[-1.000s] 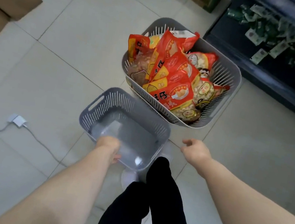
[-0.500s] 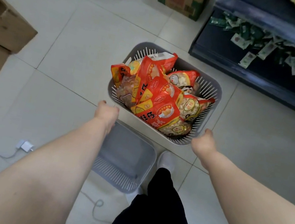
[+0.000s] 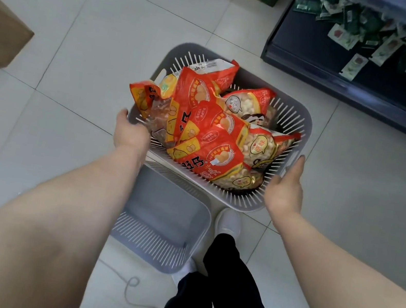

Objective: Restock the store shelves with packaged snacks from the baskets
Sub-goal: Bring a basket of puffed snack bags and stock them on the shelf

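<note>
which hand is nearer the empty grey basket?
Left. The left hand, gripping the full basket, sits just above the empty grey basket; the right hand is further right, beyond its corner.

The full basket (image 3: 300, 122) looks like matt grey plastic with slotted walls, gripped at both ends by the bare left hand (image 3: 131, 133) and right hand (image 3: 285, 188). Between the hands lie snack bags (image 3: 210, 138) of glossy, crinkled plastic film. Below the grip, the empty basket (image 3: 161, 230) shows the same matt plastic. The floor (image 3: 79, 50) is smooth, faintly shiny tile.
</note>
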